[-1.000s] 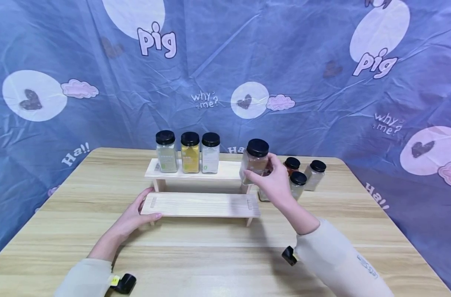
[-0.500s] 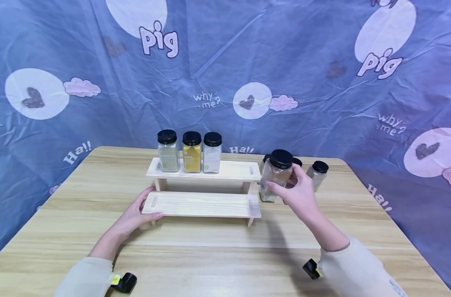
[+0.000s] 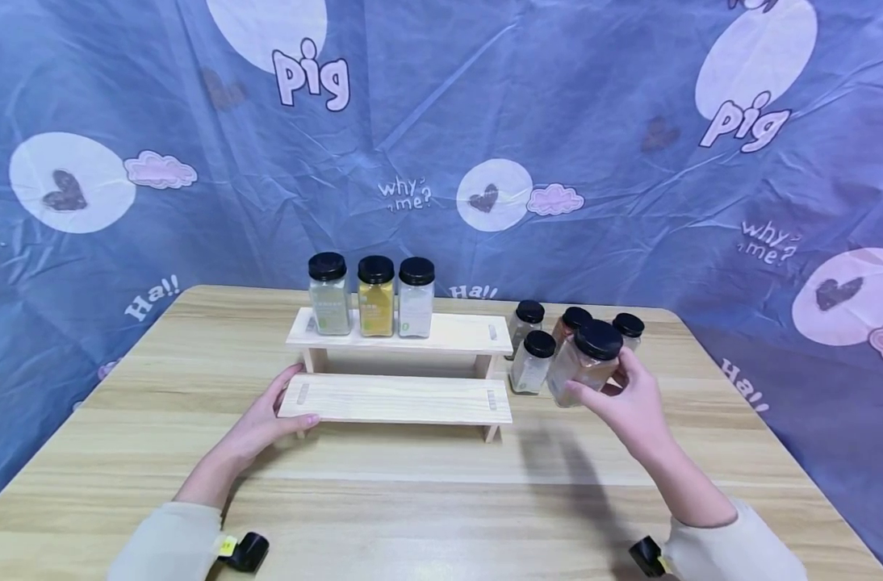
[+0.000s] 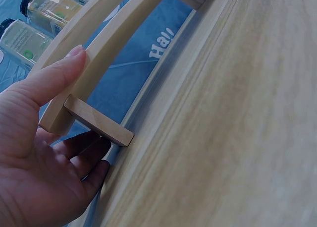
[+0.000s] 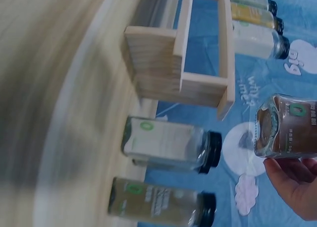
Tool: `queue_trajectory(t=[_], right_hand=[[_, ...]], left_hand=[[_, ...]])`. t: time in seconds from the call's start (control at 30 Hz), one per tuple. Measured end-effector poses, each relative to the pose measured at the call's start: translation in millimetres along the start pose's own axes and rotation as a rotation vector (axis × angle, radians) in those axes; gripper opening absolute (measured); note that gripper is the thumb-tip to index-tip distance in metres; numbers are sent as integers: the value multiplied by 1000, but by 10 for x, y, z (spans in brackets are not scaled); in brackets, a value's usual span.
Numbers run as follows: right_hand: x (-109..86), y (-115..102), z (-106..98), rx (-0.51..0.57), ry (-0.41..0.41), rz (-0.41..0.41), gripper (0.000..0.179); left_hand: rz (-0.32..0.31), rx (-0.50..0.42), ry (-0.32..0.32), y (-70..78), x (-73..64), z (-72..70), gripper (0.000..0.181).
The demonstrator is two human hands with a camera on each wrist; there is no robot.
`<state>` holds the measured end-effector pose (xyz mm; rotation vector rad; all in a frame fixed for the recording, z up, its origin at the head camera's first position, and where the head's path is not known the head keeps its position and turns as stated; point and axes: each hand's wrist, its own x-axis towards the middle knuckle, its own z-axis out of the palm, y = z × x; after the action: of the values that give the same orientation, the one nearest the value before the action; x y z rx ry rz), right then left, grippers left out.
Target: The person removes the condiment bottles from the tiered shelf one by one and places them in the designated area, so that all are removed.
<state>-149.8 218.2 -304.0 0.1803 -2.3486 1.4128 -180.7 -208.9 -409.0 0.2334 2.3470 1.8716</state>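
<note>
My right hand (image 3: pixel 634 407) holds a square spice jar (image 3: pixel 583 373) of brown powder with a black lid. In the right wrist view the jar (image 5: pixel 297 130) hangs in the air, its base toward the table, fingers and thumb round its side. It overlaps the jars at the rack's right in the head view. My left hand (image 3: pixel 261 421) grips the left end of a two-tier wooden rack (image 3: pixel 398 399), thumb on the lower shelf. In the left wrist view its fingers (image 4: pixel 91 160) curl beneath, by the rack leg (image 4: pixel 101 120).
Three black-lidded jars, greenish (image 3: pixel 330 298), yellow (image 3: pixel 376 300) and white (image 3: pixel 416 303), stand on the left of the upper shelf. Right of the rack stand several more on the table (image 3: pixel 412 516), including a white jar (image 3: pixel 531 367) and a red one (image 3: pixel 568 323). A printed blue cloth (image 3: pixel 601 105) hangs behind.
My right hand has carried the brown jar rightward and down, from beside the upper shelf's right end to the jars on the table. My left hand has stayed on the rack.
</note>
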Motion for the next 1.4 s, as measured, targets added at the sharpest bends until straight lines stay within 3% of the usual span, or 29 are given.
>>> queue_trajectory(t=[0.53, 0.83, 0.93, 1.23, 1.4], right_hand=[[-108, 484, -286, -95, -43, 66, 47], [35, 1327, -493, -74, -41, 85, 50], [66, 1457, -544, -88, -63, 84, 52], [206, 1851, -580, -130, -9, 94, 59], [276, 1960, -575, -161, -3, 127, 61]], left_hand=[[-10, -4, 5, -6, -8, -1, 90], [-9, -7, 5, 3, -7, -2, 90], [-9, -8, 5, 10, -6, 0, 90], [-7, -3, -2, 13, -11, -5, 91], [-12, -13, 2, 10, -8, -2, 90]])
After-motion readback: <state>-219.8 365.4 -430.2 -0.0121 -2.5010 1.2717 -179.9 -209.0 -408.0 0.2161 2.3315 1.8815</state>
